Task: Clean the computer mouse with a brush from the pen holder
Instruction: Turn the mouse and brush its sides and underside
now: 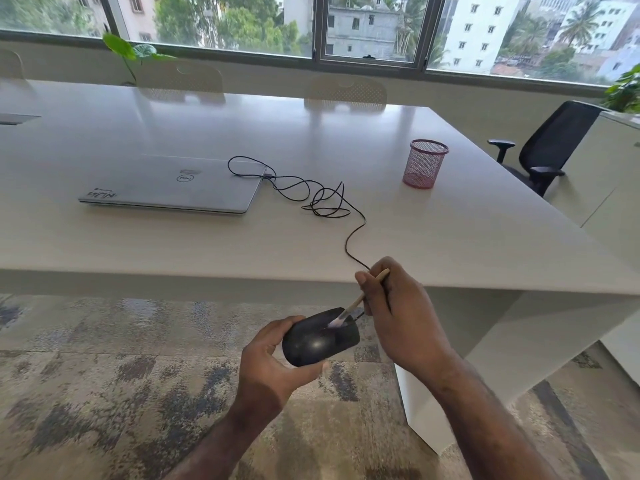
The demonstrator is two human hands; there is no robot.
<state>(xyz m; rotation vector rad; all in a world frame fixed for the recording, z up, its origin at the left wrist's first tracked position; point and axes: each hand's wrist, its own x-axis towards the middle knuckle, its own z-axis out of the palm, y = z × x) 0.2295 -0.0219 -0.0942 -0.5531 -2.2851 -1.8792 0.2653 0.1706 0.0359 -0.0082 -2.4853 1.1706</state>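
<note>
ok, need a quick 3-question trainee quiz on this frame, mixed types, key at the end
1. True or false: the mouse rests on the table.
2. Which hand holds the brush? A) left hand B) right hand C) neither
3. Fill in: the cable runs from the mouse across the table to the closed ____.

Key:
1. False. It is held off the table's near edge, over the carpet.
2. B. Its fingers pinch the handle, and the bristles touch the mouse's front.
3. laptop. The pink mesh pen holder stands apart, to its right.
</note>
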